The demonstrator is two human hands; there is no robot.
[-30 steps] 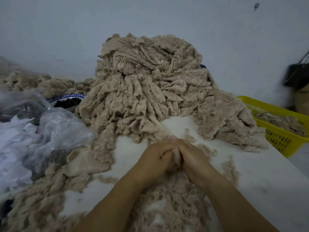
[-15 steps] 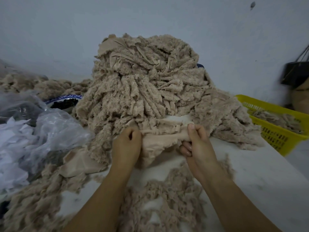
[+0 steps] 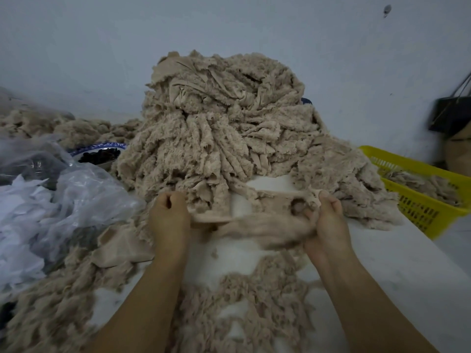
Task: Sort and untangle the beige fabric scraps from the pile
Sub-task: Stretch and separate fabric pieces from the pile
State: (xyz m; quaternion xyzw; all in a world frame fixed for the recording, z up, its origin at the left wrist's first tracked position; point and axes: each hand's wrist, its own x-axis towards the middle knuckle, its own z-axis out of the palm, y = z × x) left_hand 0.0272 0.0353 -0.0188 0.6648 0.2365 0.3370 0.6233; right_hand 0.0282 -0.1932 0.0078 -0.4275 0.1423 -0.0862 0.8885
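A tall pile of beige fabric scraps (image 3: 224, 128) rises at the middle of the white table (image 3: 397, 271). In front of it a beige scrap (image 3: 254, 225) is stretched sideways between my hands. My left hand (image 3: 169, 217) grips its left end with curled fingers. My right hand (image 3: 325, 220) pinches its right end, thumb on top. The scrap's lower edge is blurred. Loose beige scraps (image 3: 257, 301) lie on the table between my forearms.
A yellow plastic basket (image 3: 418, 200) with beige scraps stands at the right. Clear plastic bags (image 3: 76, 194) with white pieces lie at the left, behind them a blue-rimmed bowl (image 3: 99, 155) of dark things. More beige scraps (image 3: 51, 301) cover the near left. A dark bag (image 3: 451, 115) hangs far right.
My hands were together low on the table. They rose toward the pile, then moved apart, pulling the beige scrap out wide between them.
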